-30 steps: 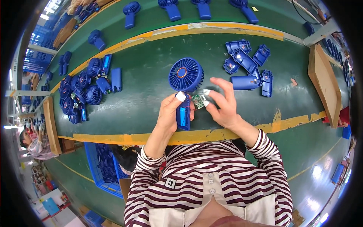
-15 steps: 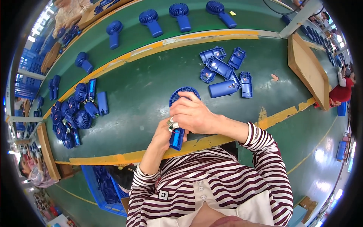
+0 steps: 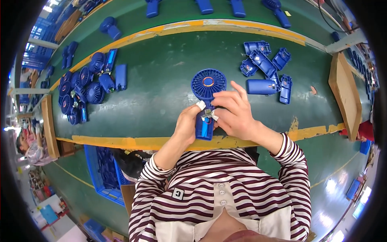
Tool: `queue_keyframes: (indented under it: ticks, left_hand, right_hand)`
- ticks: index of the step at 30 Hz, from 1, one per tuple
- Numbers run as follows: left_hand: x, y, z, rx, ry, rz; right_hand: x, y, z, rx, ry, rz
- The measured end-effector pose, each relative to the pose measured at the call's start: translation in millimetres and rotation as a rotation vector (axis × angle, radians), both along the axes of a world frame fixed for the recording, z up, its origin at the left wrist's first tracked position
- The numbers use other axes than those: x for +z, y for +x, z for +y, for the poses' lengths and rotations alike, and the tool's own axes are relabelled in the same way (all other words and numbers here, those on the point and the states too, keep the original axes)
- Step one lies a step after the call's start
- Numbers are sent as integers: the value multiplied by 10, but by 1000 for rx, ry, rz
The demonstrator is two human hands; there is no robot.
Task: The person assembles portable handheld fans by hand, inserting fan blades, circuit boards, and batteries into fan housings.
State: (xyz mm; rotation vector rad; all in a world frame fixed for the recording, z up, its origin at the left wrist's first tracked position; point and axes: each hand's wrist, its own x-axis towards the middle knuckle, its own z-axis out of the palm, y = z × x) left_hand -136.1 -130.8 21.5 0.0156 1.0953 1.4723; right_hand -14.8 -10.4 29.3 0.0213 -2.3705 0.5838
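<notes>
A blue handheld fan (image 3: pixel 208 82) lies near the table's front edge, its round grille away from me. Its handle is uncovered, showing a light-blue battery (image 3: pixel 204 128) and a small circuit board (image 3: pixel 208 113) with thin wires. My left hand (image 3: pixel 187 123) grips the handle's left side, its white-covered thumb pressed just below the grille. From the right, my right hand (image 3: pixel 237 115) pinches at the board's edge with a white-covered fingertip. Its other fingers are bent and raised, one pointing up beside the grille. The fingertips under the handle are hidden.
Several blue handle covers (image 3: pixel 263 64) lie at the right, near a cardboard tray (image 3: pixel 342 92). Fans and open handles (image 3: pixel 94 92) are heaped at the left. Beyond the yellow-taped edge, several fans (image 3: pixel 276 12) lie in a row. A blue crate (image 3: pixel 94 169) stands below the table.
My right hand has drawn back from over the fan's grille, which now shows whole. Its fingers have come to the circuit board. The view has shifted, so the table contents sit higher.
</notes>
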Motion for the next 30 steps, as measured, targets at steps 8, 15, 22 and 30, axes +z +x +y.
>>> queue_keyframes:
  ticks: [8, 15, 22, 30]
  left_hand:
    - [-67, 39, -9, 157, 47, 22]
    - [-55, 22, 3, 162, 53, 35]
    - [-33, -90, 13, 131, 2, -2]
    - [204, -110, -2, 61, 47, -80]
  right_hand:
    - [-252, -44, -90, -49, 107, 111]
    - [-214, -74, -63, -64, 98, 46]
    - [8, -150, 6, 19, -307, -101]
    - [71, -199, 114, 97, -391, -197]
